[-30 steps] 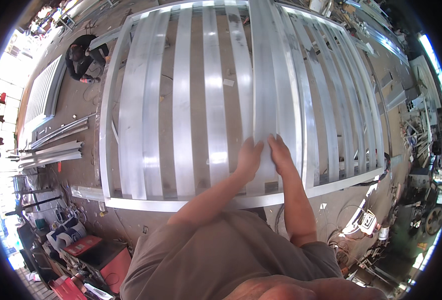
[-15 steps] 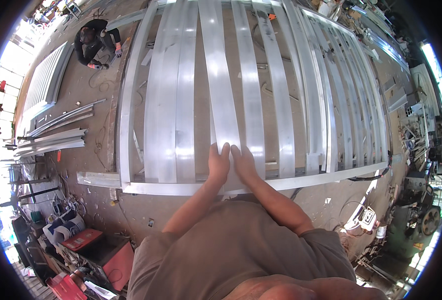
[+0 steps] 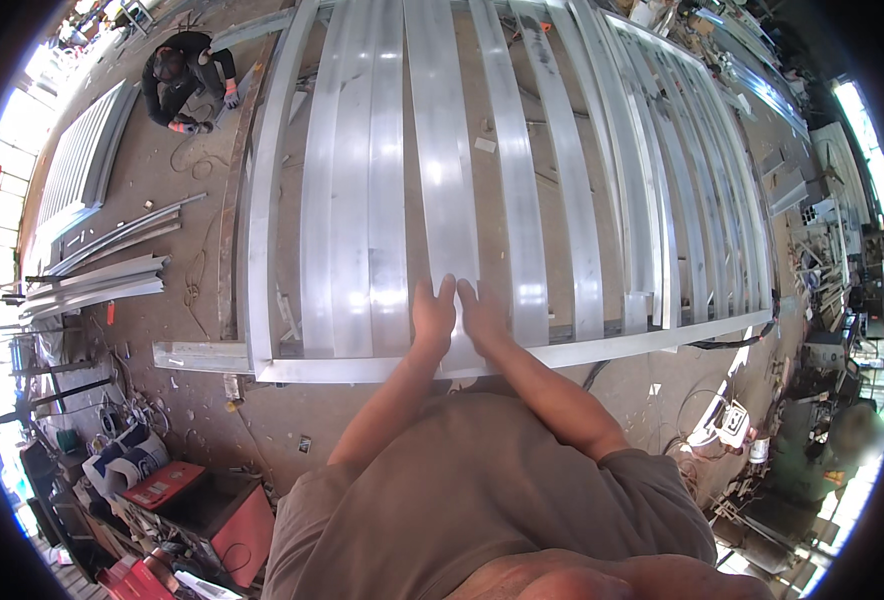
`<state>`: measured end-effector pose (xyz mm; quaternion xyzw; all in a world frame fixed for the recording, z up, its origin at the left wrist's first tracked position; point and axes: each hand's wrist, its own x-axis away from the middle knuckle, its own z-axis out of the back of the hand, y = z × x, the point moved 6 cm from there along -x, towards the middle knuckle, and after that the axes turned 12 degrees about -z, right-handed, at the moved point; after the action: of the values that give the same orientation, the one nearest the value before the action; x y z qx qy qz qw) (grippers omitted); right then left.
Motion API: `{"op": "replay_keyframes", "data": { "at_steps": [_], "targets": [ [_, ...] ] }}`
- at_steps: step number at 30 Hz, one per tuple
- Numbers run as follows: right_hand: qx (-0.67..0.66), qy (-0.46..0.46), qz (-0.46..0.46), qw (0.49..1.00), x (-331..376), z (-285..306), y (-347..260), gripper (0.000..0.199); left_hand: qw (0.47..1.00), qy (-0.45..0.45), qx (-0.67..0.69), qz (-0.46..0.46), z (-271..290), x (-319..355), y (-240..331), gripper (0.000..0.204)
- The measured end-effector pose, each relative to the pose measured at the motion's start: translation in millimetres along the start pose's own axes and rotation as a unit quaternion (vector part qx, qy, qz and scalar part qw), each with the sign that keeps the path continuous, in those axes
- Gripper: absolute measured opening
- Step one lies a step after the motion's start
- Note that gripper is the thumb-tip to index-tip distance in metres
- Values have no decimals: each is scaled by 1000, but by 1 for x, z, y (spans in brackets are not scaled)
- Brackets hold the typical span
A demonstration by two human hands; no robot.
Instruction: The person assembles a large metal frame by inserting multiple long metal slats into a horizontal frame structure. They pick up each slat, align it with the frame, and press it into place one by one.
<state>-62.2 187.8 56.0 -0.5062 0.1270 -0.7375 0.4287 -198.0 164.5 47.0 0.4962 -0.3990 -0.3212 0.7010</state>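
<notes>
Steadying a silver slat (image 3: 444, 150) between two hands

Near the slat's front end, the left hand (image 3: 434, 318) and right hand (image 3: 483, 320) have their fingers clamped on its opposite edges. Half a second ago it slanted, its near end almost against the neighbouring slat (image 3: 514, 170) on the right; now the two run nearly parallel, with floor (image 3: 492, 220) showing between. Most fingertips are hidden, the near end is hard to make out between the wrists, and the far end is cut off by the upper edge of the view. It lies lengthwise within a large pale metal frame (image 3: 312, 371). Farther left, another person (image 3: 177, 80) crouches beyond a stack of ribbed panels (image 3: 82, 160); a red box (image 3: 240, 537) stands lower left; blur smears the machinery (image 3: 854, 432) at right.
</notes>
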Motion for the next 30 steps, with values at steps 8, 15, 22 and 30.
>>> {"op": "replay_keyframes", "data": {
  "at_steps": [8, 15, 22, 30],
  "targets": [
    [-5, -8, -7, 1000, -6, -11, -7, 81, 1000, -5, 5, 3, 6, -14, -3, 56],
    [-2, 24, 8, 1000, -13, -15, -9, 78, 997, -53, 1, 49, 7, -21, -3, 75],
    [-8, 41, 3, 999, -14, -14, -14, 77, 998, -39, -13, 42, 5, -27, -6, 76],
    [-23, 32, 4, 999, -12, -16, -19, 77, 996, -77, -11, 49, 10, -30, -17, 73]
  ]
}}
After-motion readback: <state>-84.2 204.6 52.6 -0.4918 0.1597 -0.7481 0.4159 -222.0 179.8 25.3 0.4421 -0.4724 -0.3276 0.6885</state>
